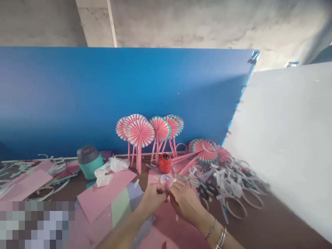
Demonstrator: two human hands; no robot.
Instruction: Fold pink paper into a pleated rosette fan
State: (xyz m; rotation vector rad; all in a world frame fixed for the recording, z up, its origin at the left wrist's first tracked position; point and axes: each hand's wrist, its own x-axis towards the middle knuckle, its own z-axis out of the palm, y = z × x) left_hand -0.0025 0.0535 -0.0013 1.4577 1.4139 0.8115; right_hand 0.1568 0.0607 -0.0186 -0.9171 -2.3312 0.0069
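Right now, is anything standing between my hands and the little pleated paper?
Nothing visible does: your left hand and right hand both meet at the pleated paper. The red cylinder stands beyond it, not between.

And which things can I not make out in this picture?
All in the head view:
Lower part of the small pleated paper: hidden by the left hand and right hand.
Purple object: partly behind the teal container.
Bottom-left corner: pixelated.
Left forearm: cut by bottom edge.
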